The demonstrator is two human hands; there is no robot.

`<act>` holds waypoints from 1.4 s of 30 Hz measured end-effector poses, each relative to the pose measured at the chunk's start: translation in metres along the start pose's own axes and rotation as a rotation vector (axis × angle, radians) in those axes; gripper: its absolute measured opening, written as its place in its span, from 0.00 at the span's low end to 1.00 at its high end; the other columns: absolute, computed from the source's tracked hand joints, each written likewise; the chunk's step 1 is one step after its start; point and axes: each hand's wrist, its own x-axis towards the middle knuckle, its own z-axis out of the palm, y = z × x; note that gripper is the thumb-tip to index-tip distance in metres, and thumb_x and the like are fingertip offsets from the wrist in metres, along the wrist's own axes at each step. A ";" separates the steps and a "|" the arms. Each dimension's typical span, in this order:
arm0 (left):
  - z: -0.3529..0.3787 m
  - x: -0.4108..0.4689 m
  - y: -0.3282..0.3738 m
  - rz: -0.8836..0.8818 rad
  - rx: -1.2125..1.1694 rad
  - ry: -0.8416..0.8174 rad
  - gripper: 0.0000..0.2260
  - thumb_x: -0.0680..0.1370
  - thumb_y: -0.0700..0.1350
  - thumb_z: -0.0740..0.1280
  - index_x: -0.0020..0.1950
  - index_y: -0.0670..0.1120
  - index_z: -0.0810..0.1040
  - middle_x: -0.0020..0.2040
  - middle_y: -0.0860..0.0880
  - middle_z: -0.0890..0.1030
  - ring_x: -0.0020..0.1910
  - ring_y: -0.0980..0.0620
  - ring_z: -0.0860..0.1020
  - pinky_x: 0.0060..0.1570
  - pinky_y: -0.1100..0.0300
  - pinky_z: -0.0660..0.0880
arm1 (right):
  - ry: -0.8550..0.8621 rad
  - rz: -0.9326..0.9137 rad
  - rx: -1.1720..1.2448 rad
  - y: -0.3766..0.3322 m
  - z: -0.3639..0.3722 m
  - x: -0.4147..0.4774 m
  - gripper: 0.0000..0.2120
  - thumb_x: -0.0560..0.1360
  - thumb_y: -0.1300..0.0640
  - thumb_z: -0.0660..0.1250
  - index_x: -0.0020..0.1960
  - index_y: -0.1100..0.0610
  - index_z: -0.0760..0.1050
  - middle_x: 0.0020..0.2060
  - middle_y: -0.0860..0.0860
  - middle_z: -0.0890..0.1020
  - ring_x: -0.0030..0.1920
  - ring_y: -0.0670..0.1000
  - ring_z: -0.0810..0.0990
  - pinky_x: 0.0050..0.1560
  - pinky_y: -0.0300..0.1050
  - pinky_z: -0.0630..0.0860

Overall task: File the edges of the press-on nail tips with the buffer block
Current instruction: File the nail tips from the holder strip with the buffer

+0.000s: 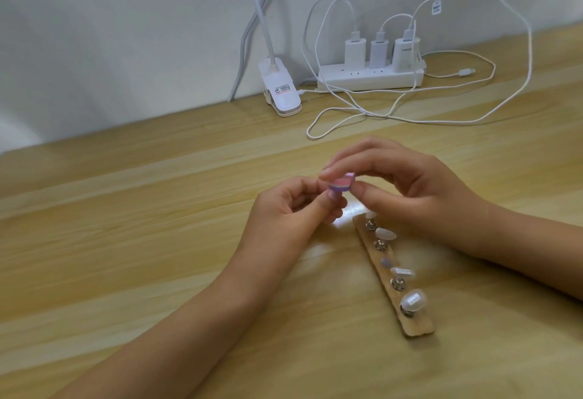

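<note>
Wooden table (pixel 142 240), white wall behind. Centre, above the table: right hand (pixel 419 190) pinches pink-purple buffer block (pixel 435 184). Left hand (pixel 284 212), fingers curled, pinches a small piece (pixel 428 197) touching its underside; blurred. Nail tips (pixel 385 234) on wooden strip (pixel 419 327), near right.

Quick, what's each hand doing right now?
Left hand: pinching a nail tip, mostly hidden.
Right hand: pinching the buffer block.

Four nail tips (pixel 385 234), three chargers (pixel 378 53)
</note>
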 end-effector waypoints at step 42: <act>0.000 0.000 0.002 -0.001 -0.011 -0.031 0.01 0.74 0.42 0.72 0.43 0.46 0.82 0.36 0.50 0.84 0.34 0.59 0.80 0.38 0.69 0.75 | 0.015 -0.035 -0.131 -0.004 0.001 0.000 0.11 0.76 0.62 0.60 0.53 0.52 0.78 0.50 0.49 0.80 0.57 0.53 0.77 0.61 0.55 0.71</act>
